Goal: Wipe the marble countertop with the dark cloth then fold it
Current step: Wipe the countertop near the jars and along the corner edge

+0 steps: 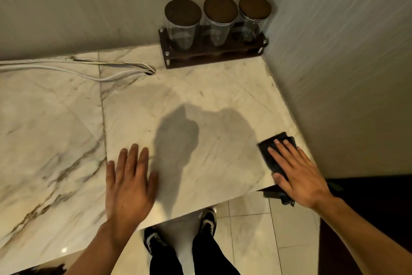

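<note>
The marble countertop (200, 87) is white with brown veins and fills most of the view. The dark cloth (270, 154) lies folded small at the counter's near right corner, next to the wall, with one end hanging over the front edge. My right hand (296, 172) lies flat on top of the cloth, fingers spread and pressing it down. My left hand (129, 183) rests flat on the bare marble near the front edge, fingers apart, holding nothing.
A dark wooden rack (214, 56) with three lidded glass jars (219, 22) stands in the back right corner. White cables (73, 69) run along the back into a hole in the counter. Walls close the back and right sides. Tiled floor and my shoes show below.
</note>
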